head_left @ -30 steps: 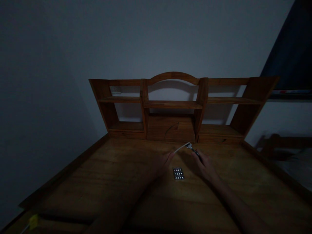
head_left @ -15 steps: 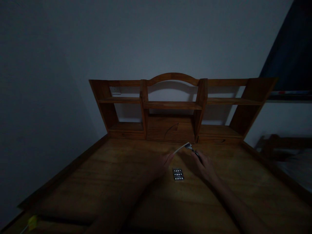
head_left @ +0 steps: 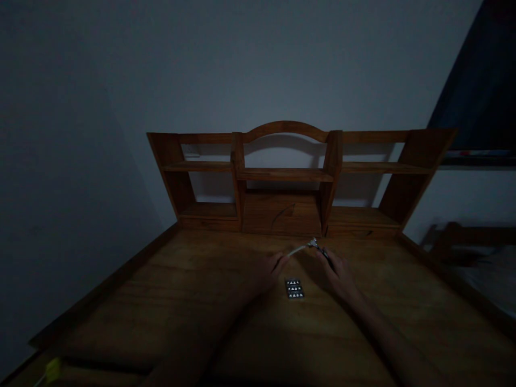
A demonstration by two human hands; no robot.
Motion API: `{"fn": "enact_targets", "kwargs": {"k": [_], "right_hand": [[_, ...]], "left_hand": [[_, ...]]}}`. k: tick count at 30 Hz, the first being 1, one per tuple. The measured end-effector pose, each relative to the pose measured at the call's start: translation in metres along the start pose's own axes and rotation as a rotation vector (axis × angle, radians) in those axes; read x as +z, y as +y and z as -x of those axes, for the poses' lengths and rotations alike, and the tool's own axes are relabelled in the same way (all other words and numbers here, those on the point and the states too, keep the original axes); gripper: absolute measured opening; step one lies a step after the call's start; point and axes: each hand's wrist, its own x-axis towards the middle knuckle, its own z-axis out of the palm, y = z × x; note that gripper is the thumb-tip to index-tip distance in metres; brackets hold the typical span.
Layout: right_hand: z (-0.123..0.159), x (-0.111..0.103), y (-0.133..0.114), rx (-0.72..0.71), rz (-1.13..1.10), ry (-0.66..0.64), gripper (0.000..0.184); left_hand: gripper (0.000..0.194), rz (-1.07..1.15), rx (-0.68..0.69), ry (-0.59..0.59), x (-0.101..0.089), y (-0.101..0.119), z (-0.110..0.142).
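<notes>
In the dim head view, my left hand (head_left: 271,269) is closed on a thin pale strip (head_left: 297,250), which slants up to the right. My right hand (head_left: 335,270) grips a small tool with a dark handle and a shiny metal head (head_left: 313,243). The strip's far end meets the metal head or lies right beside it; I cannot tell which. Below and between my hands, a small dark rectangular piece (head_left: 294,288) with several bright spots in rows lies flat on the wooden desk (head_left: 258,333). The exact kind of the tool is too dark to tell.
A wooden shelf unit (head_left: 288,174) with several compartments stands along the back of the desk. A raised edge (head_left: 108,279) borders the left side. A yellow object (head_left: 52,370) shows at the lower left. Beyond the right edge is dark wooden furniture (head_left: 463,234).
The metal head has turned in my right hand and catches the light differently. The pale strip lies at a flatter slant, its far end slightly lower. My hands have hardly moved.
</notes>
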Motion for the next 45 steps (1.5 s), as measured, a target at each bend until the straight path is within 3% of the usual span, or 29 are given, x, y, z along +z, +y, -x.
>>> {"fn": "enact_targets", "kwargs": {"k": [18, 32, 45], "right_hand": [[-0.002, 0.001, 0.004, 0.016, 0.041, 0.039, 0.036], [-0.001, 0.005, 0.018, 0.027, 0.096, 0.065, 0.025], [-0.001, 0.004, 0.017, 0.026, 0.120, 0.034, 0.027]], "left_hand": [[0.038, 0.004, 0.004, 0.073, 0.000, -0.003, -0.001], [0.035, 0.190, -0.006, 0.094, 0.007, -0.008, -0.004], [0.039, 0.232, 0.040, 0.034, 0.007, -0.007, -0.004]]}}
